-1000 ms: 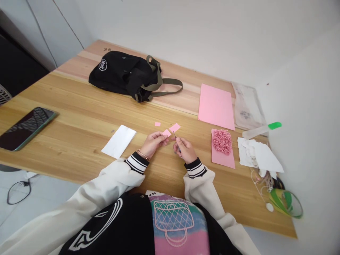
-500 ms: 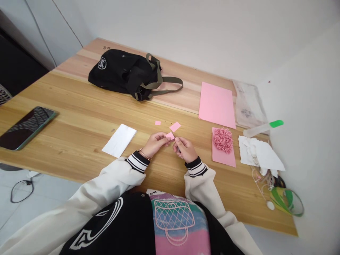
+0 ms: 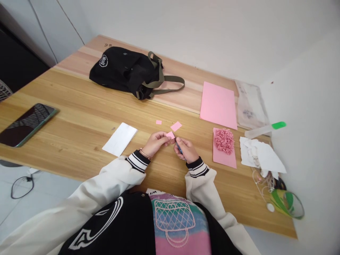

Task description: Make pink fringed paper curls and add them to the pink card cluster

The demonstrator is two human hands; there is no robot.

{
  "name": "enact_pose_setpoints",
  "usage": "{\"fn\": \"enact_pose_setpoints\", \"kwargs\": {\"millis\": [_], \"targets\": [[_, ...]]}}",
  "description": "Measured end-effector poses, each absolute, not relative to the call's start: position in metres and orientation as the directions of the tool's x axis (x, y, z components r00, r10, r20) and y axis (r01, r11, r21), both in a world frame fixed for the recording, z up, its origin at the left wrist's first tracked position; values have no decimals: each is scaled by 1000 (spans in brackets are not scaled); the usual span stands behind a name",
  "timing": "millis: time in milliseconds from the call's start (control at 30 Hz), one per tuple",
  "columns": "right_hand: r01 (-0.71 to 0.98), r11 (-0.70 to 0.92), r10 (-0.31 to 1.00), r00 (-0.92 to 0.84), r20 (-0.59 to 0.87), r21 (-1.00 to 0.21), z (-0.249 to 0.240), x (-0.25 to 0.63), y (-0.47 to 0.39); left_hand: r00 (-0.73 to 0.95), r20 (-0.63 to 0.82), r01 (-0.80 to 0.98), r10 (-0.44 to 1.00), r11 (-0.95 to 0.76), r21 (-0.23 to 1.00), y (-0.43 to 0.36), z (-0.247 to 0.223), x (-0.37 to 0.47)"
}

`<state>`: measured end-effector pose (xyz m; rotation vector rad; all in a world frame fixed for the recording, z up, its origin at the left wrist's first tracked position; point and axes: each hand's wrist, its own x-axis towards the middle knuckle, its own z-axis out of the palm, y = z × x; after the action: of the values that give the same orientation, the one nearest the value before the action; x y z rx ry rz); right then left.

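My left hand [image 3: 156, 143] pinches a small piece of pink paper [image 3: 170, 135] between thumb and fingers, just above the table. From the right, my right hand [image 3: 189, 150] grips small scissors [image 3: 180, 148] with a blue handle, mostly covered by the fingers. Their dark blades meet the right edge of the paper; whether they are parted is too small to tell. Just beyond my hands, a pink paper rectangle [image 3: 176, 126] and a smaller pink paper piece [image 3: 158, 122] lie flat on the wooden table [image 3: 148, 118].
A black bag [image 3: 122, 71] lies at the back, a phone [image 3: 28, 124] far left, folded white paper [image 3: 120, 139] nearer. On the right are a large pink sheet [image 3: 219, 105], a pink bundle [image 3: 224, 141] on pink paper, white scraps [image 3: 268, 156] and a green-yellow tape roll [image 3: 285, 202].
The right hand has shifted slightly right and turned, so more of the scissors' blue handle and blades shows. My left hand still holds the pink paper in nearly the same spot.
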<state>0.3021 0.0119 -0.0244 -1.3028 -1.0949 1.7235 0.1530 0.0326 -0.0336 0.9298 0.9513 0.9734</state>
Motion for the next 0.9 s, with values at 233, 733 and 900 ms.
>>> {"fn": "enact_pose_setpoints", "kwargs": {"millis": [233,733,900], "targets": [[-15,-384,887,-284,-364,-923,-26,301,12,297,-221,-270,929,304,913,32,-31,152],[30,-357,888,-298,-349,-934,-21,304,12,294,-163,-191,942,226,955,32,-25,151],[63,-317,894,-313,-321,-946,-20,305,12,282,-163,-190,945,222,956,32,-26,151]]}}
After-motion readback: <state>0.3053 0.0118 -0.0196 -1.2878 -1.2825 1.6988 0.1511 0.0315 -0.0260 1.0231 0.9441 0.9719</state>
